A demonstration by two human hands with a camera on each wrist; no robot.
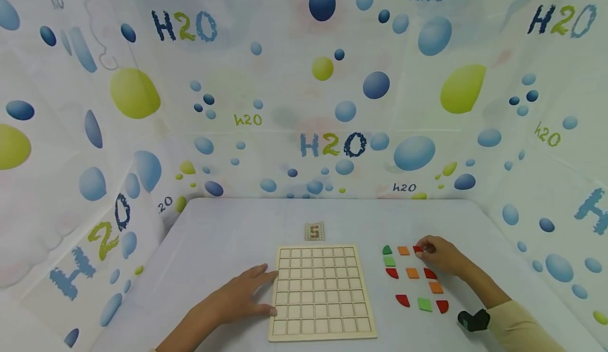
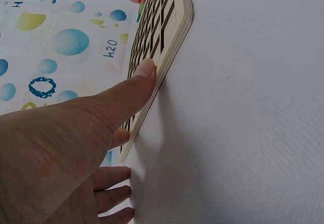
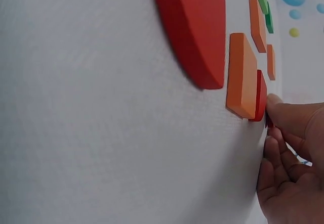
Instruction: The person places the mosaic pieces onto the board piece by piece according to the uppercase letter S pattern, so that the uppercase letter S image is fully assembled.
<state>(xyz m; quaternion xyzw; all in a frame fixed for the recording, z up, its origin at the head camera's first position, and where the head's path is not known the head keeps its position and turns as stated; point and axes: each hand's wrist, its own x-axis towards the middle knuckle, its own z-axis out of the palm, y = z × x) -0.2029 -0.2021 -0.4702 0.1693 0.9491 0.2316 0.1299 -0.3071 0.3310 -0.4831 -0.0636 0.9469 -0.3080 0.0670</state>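
A wooden grid board (image 1: 323,337) with square cells lies on the table. My left hand (image 1: 244,295) rests at its left edge, thumb and index finger spread along the rim; in the left wrist view the thumb (image 2: 144,72) lies on the frame. To the right of the board, my right hand (image 1: 442,254) pinches a red quarter-circle piece (image 1: 417,248) between thumb and fingers, low over the table. Most of that piece is hidden by the fingers in the right wrist view. Beside it is an orange square (image 1: 403,250), and a red quarter-circle (image 1: 430,273) lies just nearer.
A small card (image 1: 314,231) with a brown S-like figure lies behind the board. Loose pieces spread right of the board include a dark green quarter-circle (image 1: 387,249), light green squares (image 1: 425,304), orange squares (image 1: 412,273) and red quarter-circles (image 1: 402,300). A patterned cloth (image 1: 280,77) hangs behind the white table.
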